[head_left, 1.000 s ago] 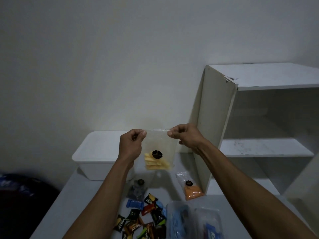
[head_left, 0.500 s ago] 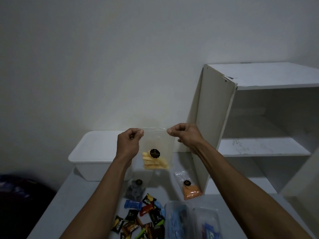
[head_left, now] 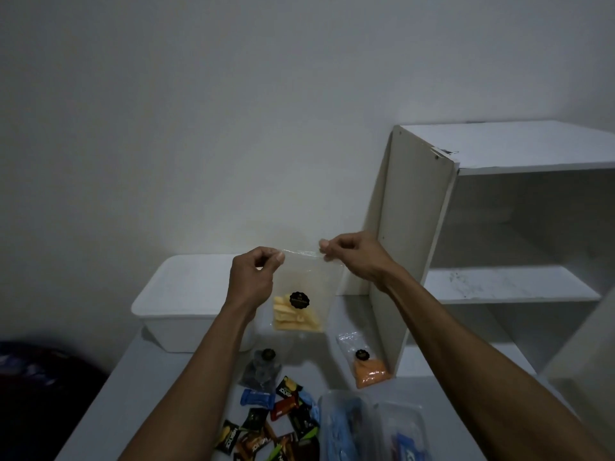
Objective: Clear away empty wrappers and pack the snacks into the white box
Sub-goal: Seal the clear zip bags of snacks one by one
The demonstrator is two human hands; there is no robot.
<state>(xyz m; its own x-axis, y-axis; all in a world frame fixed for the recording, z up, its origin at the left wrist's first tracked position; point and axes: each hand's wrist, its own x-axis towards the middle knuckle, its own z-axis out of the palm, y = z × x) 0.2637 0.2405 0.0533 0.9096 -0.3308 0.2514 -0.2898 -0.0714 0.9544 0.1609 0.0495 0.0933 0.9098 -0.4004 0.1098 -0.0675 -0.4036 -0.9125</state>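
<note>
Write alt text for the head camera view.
Both hands, left hand and right hand, pinch the top corners of a clear bag of yellow snacks held up above a table. Behind it sits a lidded white box; below lie small candy packs and an orange snack bag.

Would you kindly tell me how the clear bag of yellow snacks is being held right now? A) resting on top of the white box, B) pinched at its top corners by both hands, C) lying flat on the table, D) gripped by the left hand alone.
B: the left hand and right hand each pinch a top corner of the clear bag, which hangs above the table.
</note>
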